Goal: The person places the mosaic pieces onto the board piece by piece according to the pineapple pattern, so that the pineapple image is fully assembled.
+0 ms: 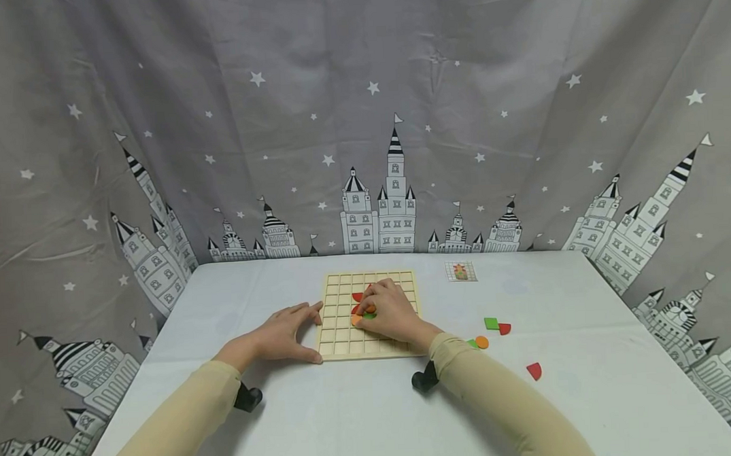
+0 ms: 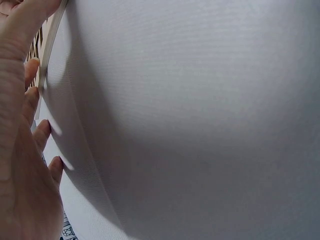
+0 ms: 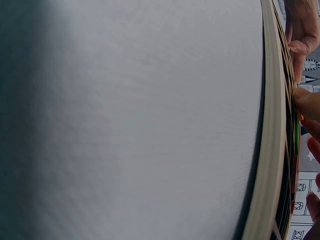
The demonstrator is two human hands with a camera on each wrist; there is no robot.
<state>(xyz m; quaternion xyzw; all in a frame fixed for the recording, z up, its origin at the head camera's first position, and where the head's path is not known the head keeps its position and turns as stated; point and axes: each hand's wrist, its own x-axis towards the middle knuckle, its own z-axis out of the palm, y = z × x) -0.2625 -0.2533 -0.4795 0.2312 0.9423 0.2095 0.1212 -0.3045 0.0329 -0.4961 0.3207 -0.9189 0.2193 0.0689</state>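
Observation:
A square wooden grid board [image 1: 336,335] lies on the table with red, orange and green flat pieces on it. My left hand [image 1: 284,333] is spread at the board's left side, its thumb and fingertips at the edge; in the left wrist view, the left hand's fingers [image 2: 42,131] are apart and hold nothing. Over the middle of the board, my right hand [image 1: 390,312] pinches an orange piece [image 1: 356,320] between thumb and fingers. A red piece [image 1: 357,297] and a green piece [image 1: 369,315] lie close by, partly under the right hand.
Right of the board lie a green square [image 1: 491,323], a red quarter-round piece [image 1: 505,329], an orange disc [image 1: 482,342] and another red piece [image 1: 534,371]. A small printed pattern card [image 1: 461,271] is at the back right. A grey castle-print curtain [image 1: 293,122] hangs behind the white table [image 1: 361,418].

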